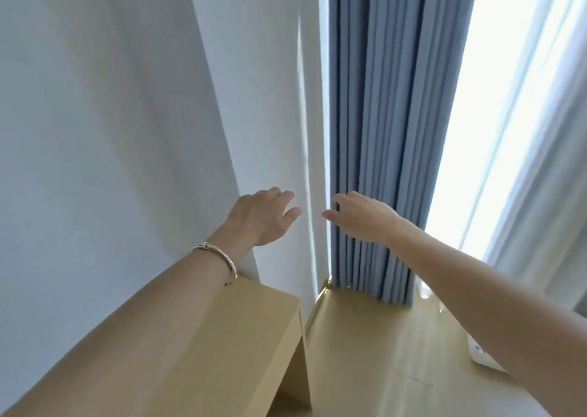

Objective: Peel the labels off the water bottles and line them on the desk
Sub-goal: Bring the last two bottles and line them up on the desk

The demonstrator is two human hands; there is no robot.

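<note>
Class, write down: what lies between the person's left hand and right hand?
In the head view the gap between the left hand and the right hand is bare; only white wall and the blue curtain show behind it.

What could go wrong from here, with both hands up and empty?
Nothing to peel shows in this view, so progress cannot be checked. The left hand and right hand are raised near the wall and blue curtain, above the desk; a hand could snag the curtain.
</note>
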